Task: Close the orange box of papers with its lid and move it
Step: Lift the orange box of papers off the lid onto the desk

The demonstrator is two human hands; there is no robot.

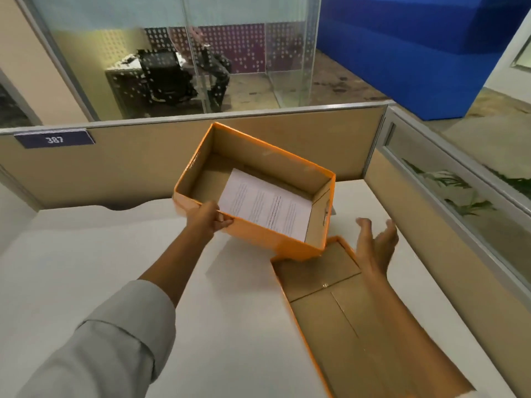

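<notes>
The orange box (pixel 270 237) is lifted and tilted over the white desk, its open top facing me. White printed papers (pixel 264 206) lie inside on its brown floor. My left hand (pixel 208 218) grips the box's near left rim, thumb inside. The orange lid (pixel 344 305) lies upside down on the desk at the lower right, brown inside showing, with the box's near corner over its far end. My right hand (pixel 375 245) hovers open above the lid's far right edge, fingers spread, just right of the box.
The white desk (pixel 115 254) is enclosed by tan partition walls (pixel 129 165) at the back and right. A label reading 387 (pixel 54 139) sits on the back partition. Beyond the glass is another office with a chair and a seated person.
</notes>
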